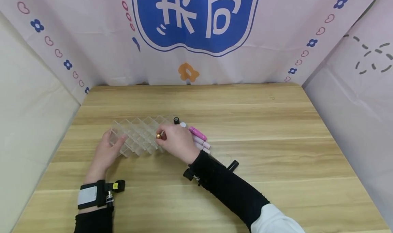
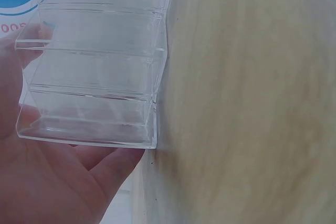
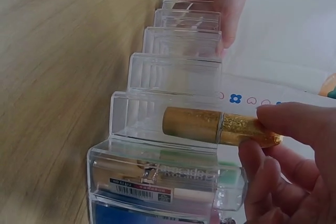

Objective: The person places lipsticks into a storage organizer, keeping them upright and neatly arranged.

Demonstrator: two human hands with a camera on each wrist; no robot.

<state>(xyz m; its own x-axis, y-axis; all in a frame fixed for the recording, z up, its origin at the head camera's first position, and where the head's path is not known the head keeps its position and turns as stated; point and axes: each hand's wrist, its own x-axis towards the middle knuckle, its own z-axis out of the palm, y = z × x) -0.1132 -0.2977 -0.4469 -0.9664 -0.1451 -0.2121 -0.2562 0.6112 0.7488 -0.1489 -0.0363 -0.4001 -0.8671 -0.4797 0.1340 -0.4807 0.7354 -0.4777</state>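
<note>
A clear plastic lipstick organizer with slanted compartments stands on the table. My left hand grips its left end, thumb on one side; in the left wrist view the fingers lie against the end wall. With fingertips my right hand pinches one end of a gold lipstick tube. The tube's other end is level with an unfilled compartment in the right wrist view; I cannot tell how far in it is. Nearer that camera, compartments hold a barcode-labelled lipstick and a blue item.
Beyond my right hand are a bright pink tube, pale pink tubes, a black-topped tube and a white-topped one. A black cylinder shows beside the right sleeve. A printed cloth hangs behind the wooden table.
</note>
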